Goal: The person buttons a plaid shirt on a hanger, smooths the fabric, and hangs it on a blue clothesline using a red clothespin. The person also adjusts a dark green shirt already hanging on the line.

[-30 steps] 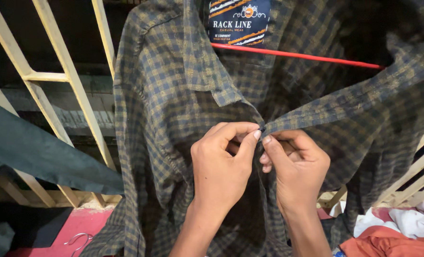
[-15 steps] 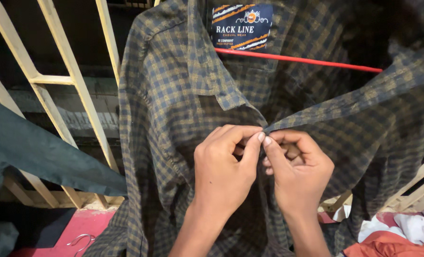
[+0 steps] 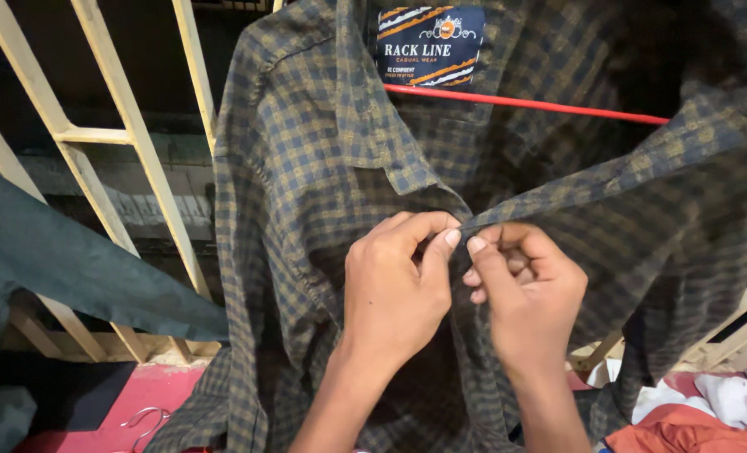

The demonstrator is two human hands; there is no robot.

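Label (image 3: 428, 46) slightly higher; both hands on shirt (image 3: 306, 168)

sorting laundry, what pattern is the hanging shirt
Dark navy-and-tan checked cotton shirt, clearest in the head view.

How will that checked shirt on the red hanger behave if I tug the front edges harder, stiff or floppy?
Likely floppy: the checked shirt sags in soft folds and creases where the left hand and right hand pinch its front edges. Probably light, since the thin red hanger carries it without visible bending. A hard tug might slide it sideways on the hanger.
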